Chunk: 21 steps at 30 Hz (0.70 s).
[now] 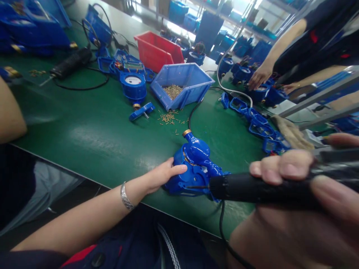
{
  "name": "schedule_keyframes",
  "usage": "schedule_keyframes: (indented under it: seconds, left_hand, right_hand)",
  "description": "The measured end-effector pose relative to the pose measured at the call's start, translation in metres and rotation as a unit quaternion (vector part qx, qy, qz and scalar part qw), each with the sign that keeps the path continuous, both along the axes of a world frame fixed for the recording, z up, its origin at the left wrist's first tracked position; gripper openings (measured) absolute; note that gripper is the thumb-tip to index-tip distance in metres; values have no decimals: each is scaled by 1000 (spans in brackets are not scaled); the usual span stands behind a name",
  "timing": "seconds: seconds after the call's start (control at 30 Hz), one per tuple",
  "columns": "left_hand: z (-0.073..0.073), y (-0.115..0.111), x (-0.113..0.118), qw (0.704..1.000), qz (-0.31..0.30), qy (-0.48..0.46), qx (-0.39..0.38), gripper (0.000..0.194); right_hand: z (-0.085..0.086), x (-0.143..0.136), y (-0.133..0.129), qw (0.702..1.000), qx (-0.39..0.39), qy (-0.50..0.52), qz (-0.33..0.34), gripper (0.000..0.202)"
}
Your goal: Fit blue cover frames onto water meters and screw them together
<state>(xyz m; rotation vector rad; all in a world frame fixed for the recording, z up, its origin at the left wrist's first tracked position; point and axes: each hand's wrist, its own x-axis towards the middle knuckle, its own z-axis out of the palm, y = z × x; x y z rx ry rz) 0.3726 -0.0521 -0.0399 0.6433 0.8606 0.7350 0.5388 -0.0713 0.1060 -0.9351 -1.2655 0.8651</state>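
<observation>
A blue water meter (198, 149) with a brass-ended pipe lies underside up near the table's front edge. My left hand (165, 173) grips its left side, the thumb over the blue housing. In my right hand (297, 179), large and close to the camera, is a black electric screwdriver (252, 186), held level with the fingers wrapped round it. Its thin bit points left across the housing; whether the tip touches a screw I cannot tell. Just beyond the meter, loose brass screws (167, 118) are scattered on the green table (112, 145).
Behind the loose screws stands a blue bin (193, 84) holding more screws, with a red bin (159, 50) behind it. An opened meter (134, 84) and another screwdriver (73, 64) lie left. Blue covers (259, 125) line the right; a person's hand (260, 76) works beyond.
</observation>
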Motion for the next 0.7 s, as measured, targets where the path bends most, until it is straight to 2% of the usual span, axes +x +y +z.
schedule_keyframes:
  seconds: [0.1,0.2,0.27,0.33,0.43,0.6,0.67,0.7]
  left_hand:
    - [1,-4,1,999,16,-10,44,78]
    - [2,-6,6,996,51,16,66,72]
    - [1,-6,10,994,80,26,70,63]
    - [-1,-6,14,992,101,36,60,57]
    - [-2,-6,18,991,112,60,41,58]
    - [0,-9,18,992,97,60,53,65]
    - [2,-6,11,992,54,79,84,63]
    - [3,-2,5,985,19,124,115,57]
  right_hand:
    - [-7,-27,11,996,13,84,37,31]
    - [-25,-37,17,993,-42,74,79,39]
    - [-37,-40,18,991,-68,63,95,36]
    - [-46,-41,18,991,-71,58,96,32]
    - [-49,-42,18,992,-67,66,79,29]
    - [-45,-41,18,991,-70,87,72,28]
    - [-45,-40,18,990,-75,90,75,32]
    - [-45,-39,18,989,-80,90,81,34]
